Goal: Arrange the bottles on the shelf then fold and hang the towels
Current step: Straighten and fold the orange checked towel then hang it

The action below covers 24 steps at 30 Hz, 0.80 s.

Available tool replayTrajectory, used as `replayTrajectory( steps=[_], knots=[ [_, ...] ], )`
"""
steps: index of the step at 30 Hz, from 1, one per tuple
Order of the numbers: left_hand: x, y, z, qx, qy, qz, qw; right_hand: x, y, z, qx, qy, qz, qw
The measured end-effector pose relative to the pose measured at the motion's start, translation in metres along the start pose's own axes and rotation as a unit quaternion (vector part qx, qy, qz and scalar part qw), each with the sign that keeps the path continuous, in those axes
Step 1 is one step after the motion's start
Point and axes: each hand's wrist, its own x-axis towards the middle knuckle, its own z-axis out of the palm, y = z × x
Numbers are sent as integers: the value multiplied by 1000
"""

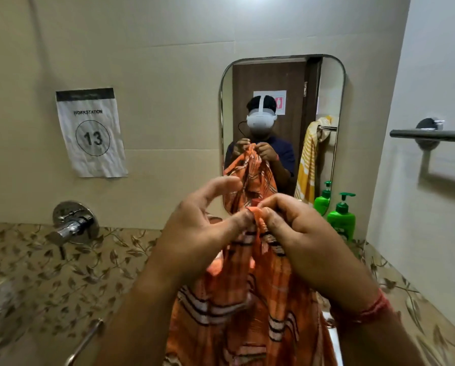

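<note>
An orange towel (237,307) with dark and white stripes hangs down in front of me, bunched at the top. My left hand (194,233) pinches its top edge between thumb and forefinger, the other fingers spread. My right hand (300,233) grips the same top edge right beside the left, fingers curled round the cloth. A green pump bottle (342,219) stands upright at the wall to the right of the mirror. The mirror shows a yellow striped towel hanging on a rail behind me.
A steel towel rail (429,135) is fixed to the right wall. A chrome tap (72,225) juts from the wall at left. The mirror (326,107) hangs straight ahead. A paper sign "13" (91,133) is taped left. A metal bar (85,342) shows at bottom left.
</note>
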Motion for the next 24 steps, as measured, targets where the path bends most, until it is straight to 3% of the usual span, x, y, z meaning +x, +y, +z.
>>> replayTrajectory(
  steps=[2, 6, 12, 15, 19, 21, 24],
  knots=[
    [-2, 0, 6, -58, -46, 11, 997, 8, -10, 3, -19, 27, -27, 999],
    [-2, -2, 4, -164, -39, 19, 986, 17, -15, 1, -78, 69, -44, 994],
    [2, -1, 20, -108, -76, -41, 990, 18, -12, 6, -31, 61, -47, 997],
    [4, -3, 20, -152, -5, -45, 987, 15, -8, 5, -64, 29, -40, 997],
    [6, -12, 9, -204, 127, -31, 970, 1, 6, 0, -257, -47, 10, 965],
    [8, -15, 2, -222, 193, -20, 955, -7, 15, -3, -318, -32, 76, 944],
    [13, -18, -14, -225, 292, -11, 930, -16, 25, -10, -321, 24, 127, 938]
  ],
)
